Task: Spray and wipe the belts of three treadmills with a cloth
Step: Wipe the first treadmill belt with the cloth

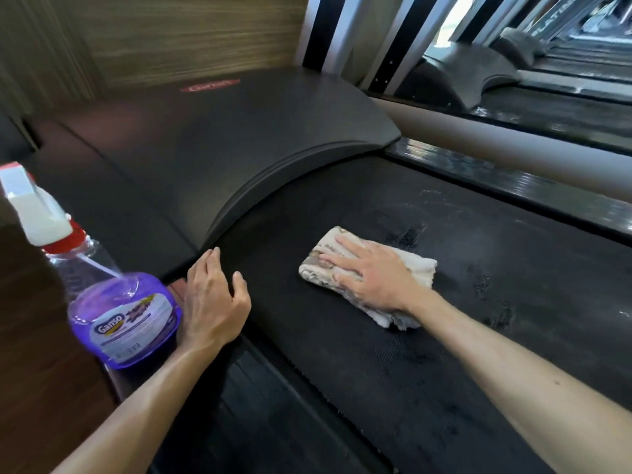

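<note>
A folded beige cloth [362,278] lies on the black treadmill belt [444,336]. My right hand [372,271] presses flat on the cloth with straight fingers. Wet dark patches and light streaks show on the belt to the right of the cloth. My left hand [215,302] rests on the belt's left edge, fingers loosely bent, holding nothing. A spray bottle [113,302] of purple liquid with a white and red trigger head stands on the left side rail, just left of my left hand.
The treadmill's dark curved motor cover [239,138] rises ahead of the belt. A wood-pattern wall [171,32] stands behind it. A grey side rail [513,155] runs along the right, with a second treadmill [547,107] beyond it. Silver and black uprights [342,32] stand at the back.
</note>
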{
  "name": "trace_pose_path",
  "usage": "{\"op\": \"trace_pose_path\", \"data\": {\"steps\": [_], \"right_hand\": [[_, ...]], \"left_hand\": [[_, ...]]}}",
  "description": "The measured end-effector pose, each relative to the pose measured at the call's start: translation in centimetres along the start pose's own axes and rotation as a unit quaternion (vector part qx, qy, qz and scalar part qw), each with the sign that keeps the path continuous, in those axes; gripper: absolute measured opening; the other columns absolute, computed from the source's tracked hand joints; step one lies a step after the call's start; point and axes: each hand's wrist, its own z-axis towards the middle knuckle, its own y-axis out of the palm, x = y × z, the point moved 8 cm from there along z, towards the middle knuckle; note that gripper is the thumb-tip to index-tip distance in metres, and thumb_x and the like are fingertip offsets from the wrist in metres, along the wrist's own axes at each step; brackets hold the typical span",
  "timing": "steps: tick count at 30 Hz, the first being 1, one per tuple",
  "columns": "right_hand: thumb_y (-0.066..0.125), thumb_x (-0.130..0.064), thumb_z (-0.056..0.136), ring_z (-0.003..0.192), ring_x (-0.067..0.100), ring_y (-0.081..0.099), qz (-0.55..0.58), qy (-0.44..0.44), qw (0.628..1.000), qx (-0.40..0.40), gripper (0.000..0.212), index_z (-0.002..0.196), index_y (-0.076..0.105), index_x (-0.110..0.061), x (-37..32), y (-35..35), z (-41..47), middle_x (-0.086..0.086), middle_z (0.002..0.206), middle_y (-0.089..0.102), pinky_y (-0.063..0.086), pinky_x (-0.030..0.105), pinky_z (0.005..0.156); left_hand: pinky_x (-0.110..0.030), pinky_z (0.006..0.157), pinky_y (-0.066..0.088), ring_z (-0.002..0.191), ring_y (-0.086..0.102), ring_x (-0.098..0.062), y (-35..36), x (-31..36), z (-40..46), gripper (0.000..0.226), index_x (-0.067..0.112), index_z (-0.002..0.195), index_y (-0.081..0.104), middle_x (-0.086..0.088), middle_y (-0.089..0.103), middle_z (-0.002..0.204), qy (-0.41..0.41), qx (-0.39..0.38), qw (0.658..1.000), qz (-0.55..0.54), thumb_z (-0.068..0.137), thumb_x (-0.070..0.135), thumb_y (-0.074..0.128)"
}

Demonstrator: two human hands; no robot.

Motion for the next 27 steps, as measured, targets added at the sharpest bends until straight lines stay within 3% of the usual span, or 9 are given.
{"op": "trace_pose_path", "data": {"steps": [5, 9, 13, 15, 18, 21, 24, 27], "right_hand": [[0.024, -0.058, 0.106, 0.153, 0.030, 0.021, -0.011, 0.117, 0.993, -0.007, 0.050, 0.156, 0.024, -0.057, 3.2, -0.7, 4.5, -0.010, 0.172, 0.009, 0.017, 0.050, 0.123], [0.022, -0.058, 0.106, 0.155, 0.030, 0.015, -0.016, 0.058, 0.998, -0.024, 0.051, 0.157, 0.021, -0.056, -1.5, -0.6, 6.2, -0.007, 0.172, 0.008, 0.015, 0.052, 0.124], [0.026, -0.062, 0.105, 0.158, 0.023, 0.008, 0.004, -0.019, 0.999, -0.025, 0.048, 0.153, 0.023, -0.062, -3.4, 0.6, 1.9, -0.016, 0.172, 0.002, 0.005, 0.046, 0.127], [0.025, -0.063, 0.103, 0.156, 0.020, 0.013, 0.017, -0.016, 1.000, -0.019, 0.048, 0.151, 0.026, -0.063, -1.6, 0.3, 0.3, -0.018, 0.172, 0.004, 0.007, 0.043, 0.127], [0.012, -0.071, 0.091, 0.151, 0.024, 0.028, -0.008, 0.042, 0.999, 0.009, 0.069, 0.155, 0.030, -0.055, 2.6, -0.4, 1.9, -0.012, 0.172, 0.014, 0.022, 0.044, 0.123], [0.022, -0.063, 0.102, 0.152, 0.030, 0.025, -0.016, 0.108, 0.994, 0.001, 0.055, 0.156, 0.024, -0.056, 3.9, -0.7, 5.2, -0.011, 0.171, 0.011, 0.021, 0.050, 0.122], [0.024, -0.061, 0.104, 0.151, 0.032, 0.023, -0.022, 0.088, 0.996, -0.008, 0.050, 0.154, 0.023, -0.059, 0.7, -0.5, 6.8, -0.008, 0.171, 0.011, 0.019, 0.052, 0.122], [0.022, -0.066, 0.100, 0.155, 0.028, 0.016, -0.022, 0.010, 1.000, -0.018, 0.054, 0.154, 0.024, -0.059, -2.8, 0.3, 5.1, -0.010, 0.173, 0.007, 0.013, 0.049, 0.125]], "left_hand": [[-0.040, 0.121, 0.025, 0.149, 0.026, -0.023, 0.0, 0.1, 0.0, 0.061, 0.004, 0.155, 0.030, -0.012, 0.034, 0.160, 0.005, -0.004, 1.000, 0.011, 0.102, 0.028, 0.049], [-0.039, 0.121, 0.025, 0.148, 0.027, -0.024, 0.1, 0.2, 0.0, 0.059, 0.003, 0.154, 0.032, -0.013, 0.036, 0.159, 0.013, -0.004, 1.000, 0.005, 0.103, 0.026, 0.047], [-0.041, 0.121, 0.027, 0.148, 0.028, -0.025, 0.1, 0.2, 0.0, 0.058, 0.002, 0.154, 0.032, -0.014, 0.036, 0.158, 0.009, -0.008, 1.000, -0.001, 0.103, 0.024, 0.048], [-0.042, 0.121, 0.027, 0.148, 0.028, -0.025, 0.1, 0.1, 0.0, 0.059, 0.002, 0.154, 0.032, -0.014, 0.036, 0.158, 0.009, -0.007, 1.000, -0.003, 0.102, 0.024, 0.048], [-0.042, 0.121, 0.027, 0.149, 0.027, -0.024, 0.3, -0.1, 0.0, 0.060, 0.003, 0.155, 0.031, -0.013, 0.035, 0.159, 0.007, -0.009, 1.000, 0.002, 0.103, 0.026, 0.047], [-0.040, 0.120, 0.027, 0.148, 0.027, -0.024, 0.3, 0.0, 0.1, 0.060, 0.003, 0.155, 0.031, -0.013, 0.035, 0.159, 0.007, -0.007, 1.000, 0.003, 0.103, 0.026, 0.047], [-0.040, 0.120, 0.027, 0.148, 0.028, -0.024, 0.3, 0.0, 0.2, 0.059, 0.002, 0.155, 0.031, -0.013, 0.036, 0.158, 0.011, -0.007, 1.000, -0.002, 0.103, 0.025, 0.047], [-0.040, 0.120, 0.028, 0.147, 0.029, -0.024, 0.2, 0.1, 0.1, 0.058, 0.003, 0.155, 0.031, -0.013, 0.037, 0.158, 0.015, -0.008, 1.000, -0.007, 0.103, 0.024, 0.047]]}}
